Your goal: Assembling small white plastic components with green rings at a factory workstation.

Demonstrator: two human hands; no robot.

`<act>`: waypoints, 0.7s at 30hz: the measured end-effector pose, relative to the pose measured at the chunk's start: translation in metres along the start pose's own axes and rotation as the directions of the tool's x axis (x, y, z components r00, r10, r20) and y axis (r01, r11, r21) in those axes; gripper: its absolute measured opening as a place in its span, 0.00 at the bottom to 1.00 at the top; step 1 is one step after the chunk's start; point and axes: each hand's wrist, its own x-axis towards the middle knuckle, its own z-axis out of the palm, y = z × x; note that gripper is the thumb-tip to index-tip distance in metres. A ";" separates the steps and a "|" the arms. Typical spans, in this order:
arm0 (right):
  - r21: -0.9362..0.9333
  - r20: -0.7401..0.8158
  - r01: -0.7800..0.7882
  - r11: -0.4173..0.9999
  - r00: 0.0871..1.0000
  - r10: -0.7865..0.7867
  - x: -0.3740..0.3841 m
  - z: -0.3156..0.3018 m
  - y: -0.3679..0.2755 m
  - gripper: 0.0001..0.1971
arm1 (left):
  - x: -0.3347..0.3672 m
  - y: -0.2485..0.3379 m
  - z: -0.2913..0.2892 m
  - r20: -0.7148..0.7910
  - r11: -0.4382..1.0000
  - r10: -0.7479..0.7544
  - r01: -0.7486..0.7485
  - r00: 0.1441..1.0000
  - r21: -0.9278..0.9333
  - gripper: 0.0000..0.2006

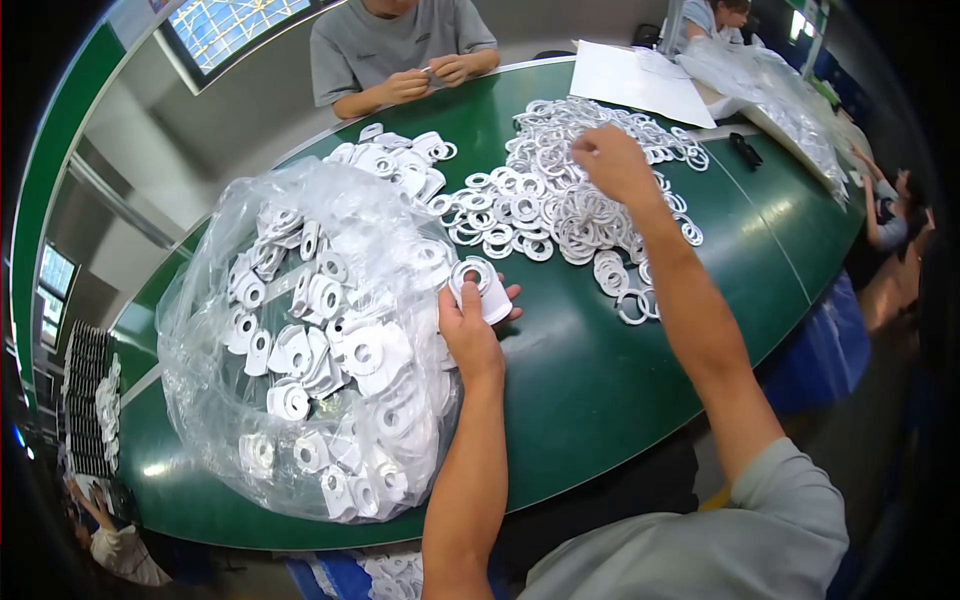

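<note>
My left hand (472, 335) grips a white plastic part (492, 298) with a flat tab and a round ring-shaped end, the thumb lying over the ring. Beside that hand, a large clear plastic bag (205, 300) lies spread with many similar white parts (362, 350) in it. My right hand (612, 165) is over the far side of a heap of white rings (590, 220), its fingers curled together. Whatever those fingers may hold is too small and blurred to make out.
More white tabbed parts (400, 165) lie beyond the bag on the green table (560, 370). Across it, a person in grey (350, 50) handles something small. White sheets (640, 85), a small black object (745, 150) and clear plastic wrapping (770, 80) are at the far right.
</note>
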 end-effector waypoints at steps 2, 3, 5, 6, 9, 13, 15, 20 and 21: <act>-0.094 0.030 0.023 0.995 0.999 -0.021 -0.025 -0.013 0.019 0.09 | 0.002 -0.001 0.000 0.015 1.000 -0.005 0.005 1.000 -0.019 0.14; -0.124 0.063 0.054 0.991 0.997 -0.046 -0.040 -0.008 0.029 0.09 | 0.003 -0.001 0.002 0.023 1.000 -0.008 0.008 1.000 -0.001 0.14; -0.208 0.035 0.088 0.974 0.996 -0.082 -0.062 0.000 0.023 0.10 | 0.005 -0.001 0.004 0.042 0.999 -0.012 0.010 0.999 0.040 0.14; -0.211 0.031 0.082 0.974 0.997 -0.077 -0.061 0.001 0.024 0.10 | 0.005 -0.002 0.004 0.049 0.999 -0.014 0.012 0.999 0.040 0.14; 0.003 -0.167 0.025 1.000 0.986 -0.024 -0.052 -0.001 0.024 0.08 | 0.002 -0.003 0.000 0.034 0.998 -0.006 0.004 0.999 0.057 0.14; -0.033 -0.288 0.069 0.997 0.955 -0.076 -0.035 -0.020 0.024 0.11 | 0.003 -0.002 0.003 0.049 0.999 -0.001 -0.001 0.999 0.048 0.13; -0.104 -0.157 0.009 0.995 0.987 -0.025 -0.025 -0.016 0.026 0.11 | 0.003 -0.001 0.004 0.054 0.997 -0.005 0.001 0.999 0.071 0.13; -0.532 0.128 0.157 0.832 0.986 -0.104 0.000 -0.032 0.008 0.15 | 0.004 -0.002 0.002 0.050 0.995 0.003 -0.008 0.999 0.095 0.13; -0.493 0.198 0.157 0.856 0.978 -0.066 0.005 -0.035 0.010 0.14 | 0.004 -0.003 0.001 0.052 0.997 0.001 -0.005 0.999 0.081 0.13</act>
